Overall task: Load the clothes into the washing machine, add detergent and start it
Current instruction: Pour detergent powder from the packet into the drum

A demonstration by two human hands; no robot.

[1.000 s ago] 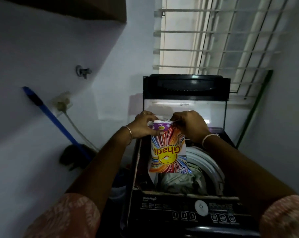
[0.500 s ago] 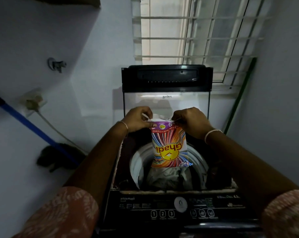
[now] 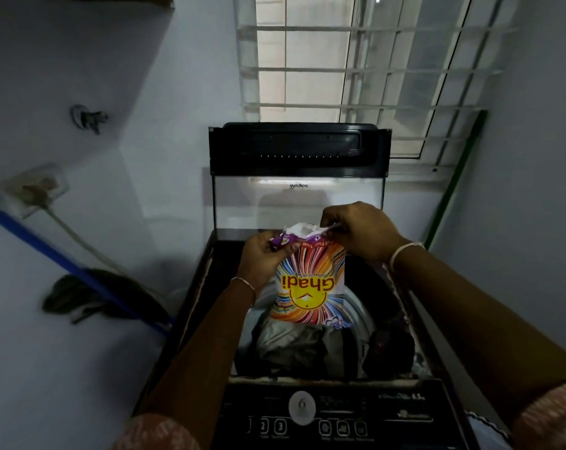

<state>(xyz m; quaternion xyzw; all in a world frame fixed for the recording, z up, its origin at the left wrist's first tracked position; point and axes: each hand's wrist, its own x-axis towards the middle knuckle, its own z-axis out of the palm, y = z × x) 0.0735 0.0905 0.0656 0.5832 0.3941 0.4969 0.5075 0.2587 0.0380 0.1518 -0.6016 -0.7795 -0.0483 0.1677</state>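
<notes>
Detergent packet (image 3: 311, 287) multicoloured, top torn open, hanging over washing machine (image 3: 307, 407) drum, above clothes (image 3: 291, 345). Left hand (image 3: 262, 258), right hand (image 3: 359, 232) pinch its top corners. Lid (image 3: 299, 151) upright at back edge.

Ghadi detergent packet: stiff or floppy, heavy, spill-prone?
Likely floppy: the Ghadi detergent packet hangs from the left hand and right hand, its torn top crumpled. Probably light: top-edge grips alone carry it. Open mouth may spill powder if tipped.
</notes>
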